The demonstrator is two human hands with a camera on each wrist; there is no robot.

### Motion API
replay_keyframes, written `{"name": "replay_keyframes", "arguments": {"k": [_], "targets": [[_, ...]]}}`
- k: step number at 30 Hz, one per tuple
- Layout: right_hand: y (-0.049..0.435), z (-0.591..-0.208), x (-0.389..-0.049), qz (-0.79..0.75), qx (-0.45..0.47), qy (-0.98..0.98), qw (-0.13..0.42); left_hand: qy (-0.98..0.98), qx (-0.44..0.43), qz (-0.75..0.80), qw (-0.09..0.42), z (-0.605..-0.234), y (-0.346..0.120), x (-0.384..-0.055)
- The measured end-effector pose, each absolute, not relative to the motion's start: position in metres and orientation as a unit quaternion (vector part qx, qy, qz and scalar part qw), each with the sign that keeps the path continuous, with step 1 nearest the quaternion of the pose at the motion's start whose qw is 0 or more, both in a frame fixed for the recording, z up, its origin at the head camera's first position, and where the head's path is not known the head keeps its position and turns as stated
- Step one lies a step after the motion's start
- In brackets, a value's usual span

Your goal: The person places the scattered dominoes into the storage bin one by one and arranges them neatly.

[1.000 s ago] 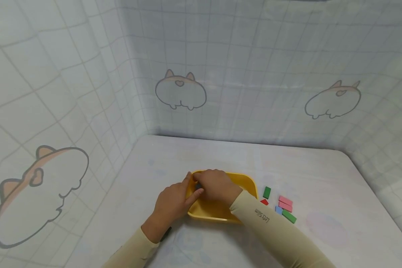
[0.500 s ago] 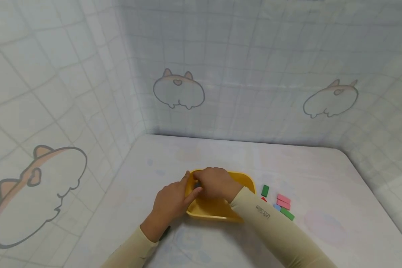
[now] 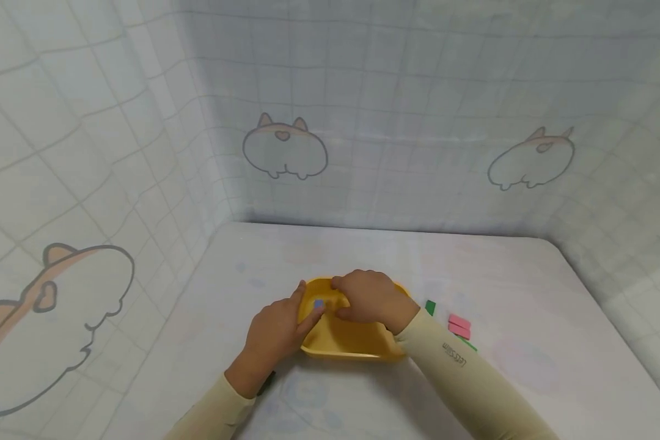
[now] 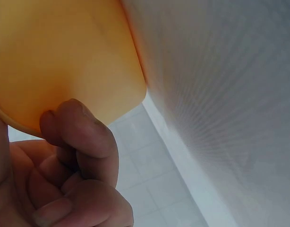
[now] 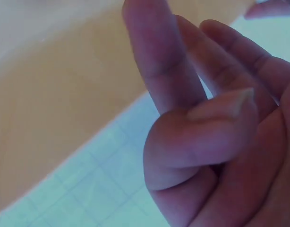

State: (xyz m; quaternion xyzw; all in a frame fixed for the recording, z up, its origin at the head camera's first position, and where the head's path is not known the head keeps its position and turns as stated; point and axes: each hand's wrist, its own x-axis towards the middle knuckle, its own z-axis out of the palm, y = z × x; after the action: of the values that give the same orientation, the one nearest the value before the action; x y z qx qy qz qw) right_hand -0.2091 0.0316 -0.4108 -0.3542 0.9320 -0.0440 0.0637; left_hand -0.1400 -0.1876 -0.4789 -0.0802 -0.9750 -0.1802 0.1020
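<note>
A yellow plastic tray (image 3: 349, 355) sits near the middle of the table. My left hand (image 3: 277, 327) grips its left side, with the thumb inside the rim; in the left wrist view, curled fingers (image 4: 95, 137) lie against the outer wall. Near the tray's far left corner, a small blue block (image 3: 318, 303) shows just beyond the left thumb. My right hand (image 3: 371, 296) is over the tray's far right part, thumb and fingers apart with nothing between them. The right wrist view shows its fingers (image 5: 159, 56) loosely bent and the tray wall behind them.
Right of the tray lie a green block (image 3: 430, 307) and two pink blocks (image 3: 459, 321). Another green block (image 3: 467, 344) is mostly hidden by the right sleeve (image 3: 462, 373). A dark object (image 3: 266, 384) shows beside the left wrist. A patterned cloth wall (image 3: 407, 171) stands behind the table.
My right hand has moved right, away from the tray's left corner, and its fingers have parted. The blue block now shows there. My left hand keeps its hold on the tray.
</note>
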Motion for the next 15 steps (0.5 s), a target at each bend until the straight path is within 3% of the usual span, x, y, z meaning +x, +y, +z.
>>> {"name": "replay_keyframes", "arguments": {"k": [15], "targets": [[0.101, -0.395, -0.189, -0.16, -0.322, 0.932, -0.045, -0.975, -0.068, -0.194, 0.08, -0.478, -0.184, -0.139]]}}
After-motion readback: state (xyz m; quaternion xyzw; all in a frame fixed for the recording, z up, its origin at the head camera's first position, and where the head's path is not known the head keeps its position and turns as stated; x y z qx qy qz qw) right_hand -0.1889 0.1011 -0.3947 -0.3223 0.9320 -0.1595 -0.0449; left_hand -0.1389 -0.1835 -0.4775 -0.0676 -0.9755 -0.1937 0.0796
